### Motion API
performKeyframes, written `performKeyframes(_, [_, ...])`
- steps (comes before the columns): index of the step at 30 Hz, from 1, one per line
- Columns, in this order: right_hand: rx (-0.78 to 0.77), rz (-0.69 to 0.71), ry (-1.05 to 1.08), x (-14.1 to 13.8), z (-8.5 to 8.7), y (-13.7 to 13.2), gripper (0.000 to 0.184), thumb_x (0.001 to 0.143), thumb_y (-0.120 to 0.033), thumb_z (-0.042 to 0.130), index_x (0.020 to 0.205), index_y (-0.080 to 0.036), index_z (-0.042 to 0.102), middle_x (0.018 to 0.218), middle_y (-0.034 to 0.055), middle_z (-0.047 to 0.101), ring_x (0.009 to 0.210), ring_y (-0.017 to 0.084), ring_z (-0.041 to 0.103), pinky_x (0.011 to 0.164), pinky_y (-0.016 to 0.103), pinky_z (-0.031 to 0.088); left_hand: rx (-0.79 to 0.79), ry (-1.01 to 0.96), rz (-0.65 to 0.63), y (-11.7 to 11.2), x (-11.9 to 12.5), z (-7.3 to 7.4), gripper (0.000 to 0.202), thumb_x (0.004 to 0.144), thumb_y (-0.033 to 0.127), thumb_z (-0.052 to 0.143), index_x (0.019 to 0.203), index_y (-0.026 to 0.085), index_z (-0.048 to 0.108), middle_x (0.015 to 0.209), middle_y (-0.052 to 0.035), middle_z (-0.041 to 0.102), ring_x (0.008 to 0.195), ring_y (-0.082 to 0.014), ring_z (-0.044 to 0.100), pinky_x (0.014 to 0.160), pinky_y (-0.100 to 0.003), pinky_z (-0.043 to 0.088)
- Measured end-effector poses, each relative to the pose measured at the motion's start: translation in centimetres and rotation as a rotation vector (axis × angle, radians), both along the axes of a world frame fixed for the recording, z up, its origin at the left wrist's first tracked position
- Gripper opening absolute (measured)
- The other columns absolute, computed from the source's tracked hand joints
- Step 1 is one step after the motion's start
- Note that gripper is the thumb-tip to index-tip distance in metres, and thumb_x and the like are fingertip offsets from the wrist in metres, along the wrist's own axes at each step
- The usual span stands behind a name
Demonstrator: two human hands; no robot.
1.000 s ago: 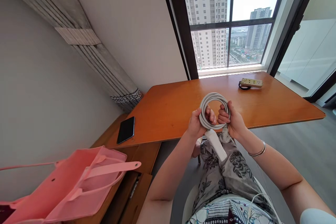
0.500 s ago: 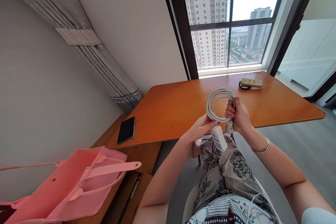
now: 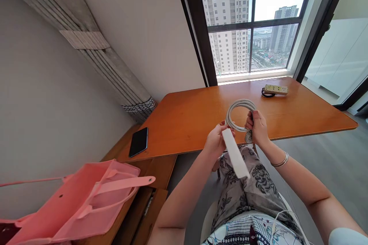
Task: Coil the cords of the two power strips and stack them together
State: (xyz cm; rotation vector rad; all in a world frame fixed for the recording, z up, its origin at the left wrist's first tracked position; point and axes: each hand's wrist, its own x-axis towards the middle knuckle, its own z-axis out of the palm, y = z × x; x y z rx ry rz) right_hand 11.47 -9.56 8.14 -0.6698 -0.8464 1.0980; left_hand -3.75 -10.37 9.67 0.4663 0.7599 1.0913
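Note:
A white power strip (image 3: 235,154) hangs down at a slant over my lap, its plain long face turned up. My left hand (image 3: 215,140) is closed around its upper end, where the cord comes out. The pale grey cord (image 3: 243,102) is wound into a loose coil just past the table's front edge. My right hand (image 3: 258,128) grips the right side of this coil, thumb on top. A greyish plug (image 3: 248,137) dangles just below the right-hand fingers. Part of the coil is hidden behind the fingers.
On the wooden table (image 3: 184,122) lie a black phone or tablet (image 3: 138,142) at the left and a beige power strip (image 3: 276,89) with a black cord at the far right. A pink bag (image 3: 83,203) stands open at the lower left.
The white power strip has turned from showing its blue-marked side to its plain long face. My left hand has shifted its hold onto the strip's end; my right hand has lowered slightly with the coil.

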Motion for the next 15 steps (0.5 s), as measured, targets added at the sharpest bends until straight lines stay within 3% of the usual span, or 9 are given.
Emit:
performKeyframes(4, [-0.042,-0.038,-0.005,-1.1,-1.1,0.1,0.056,0.062,-0.074,0.076,0.074,-0.024,0.055,0.05,-0.0096,0.036,0.043,0.007,0.03,0.039,0.022,0.025,-0.114,-0.17,0.177,0.1,1.7,0.1,0.024,0.071,0.0,0.042,0.084,0.019,0.047,0.074,-0.0001,0.06,0.064,-0.0116,0.063,0.065,-0.023,0.053])
performKeyframes(7, [-0.094,-0.033,0.014,-1.3,-1.4,0.0,0.053,0.061,-0.07,0.078,0.075,-0.025,0.055,0.052,-0.0082,0.043,0.045,0.008,0.037,0.041,0.023,0.03,-0.117,-0.18,0.259,0.1,2.4,0.0,0.038,0.061,-0.005,0.04,0.089,0.019,0.049,0.076,0.0012,0.057,0.068,-0.0104,0.063,0.071,-0.022,0.053])
performKeyframes(11, [-0.162,-0.025,0.103,-0.8,-1.6,-0.1,0.054,0.06,-0.071,0.078,0.074,-0.023,0.056,0.053,-0.0081,0.045,0.044,0.008,0.04,0.042,0.023,0.035,0.095,-0.082,0.222,-0.7,2.9,-1.1,0.052,0.064,-0.006,0.052,0.108,0.023,0.052,0.09,0.0013,0.063,0.08,-0.0107,0.065,0.08,-0.022,0.051])
performKeyframes(15, [-0.213,0.017,0.213,0.0,-1.9,-0.1,0.057,0.057,-0.071,0.081,0.076,-0.022,0.057,0.053,-0.0086,0.047,0.043,0.008,0.043,0.042,0.023,0.039,0.298,0.076,0.18,-1.0,2.5,-2.8,0.06,0.068,0.007,0.079,0.117,0.025,0.049,0.102,0.0006,0.068,0.1,-0.0124,0.064,0.093,-0.023,0.047])
